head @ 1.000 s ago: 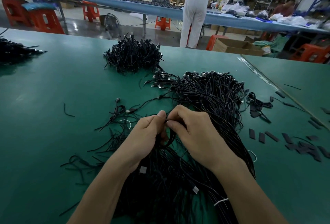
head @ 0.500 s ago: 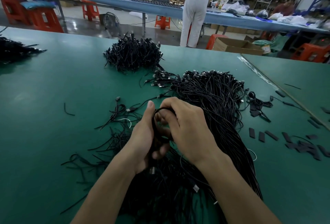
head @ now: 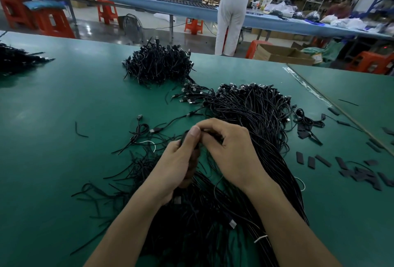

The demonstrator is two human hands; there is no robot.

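The black cable (head: 184,137) is held up a little over the green table (head: 64,107), right in the middle, between both hands. The left hand (head: 178,166) has its fingers curled round the cable, and its thumb presses on the top of it. The right hand (head: 233,149) is just beside it and touches it. Its bent fingers pinch the same cable from the other side. Most of the cable is hidden inside the hands, so its shape is hard to tell.

Under the hands and arms lies a big bunch of long black cables (head: 251,113). It fans out to the far side, with little plugs at the ends. Behind that sits a round heap of cables (head: 158,66). To the left of the hands lie thin black ties (head: 100,194), scattered about. To the right lie small flat black strips (head: 319,161).

Far at the back a person (head: 232,11) stands at a long blue table (head: 149,5), with orange stools (head: 53,21) and a brown box (head: 281,53) on the floor
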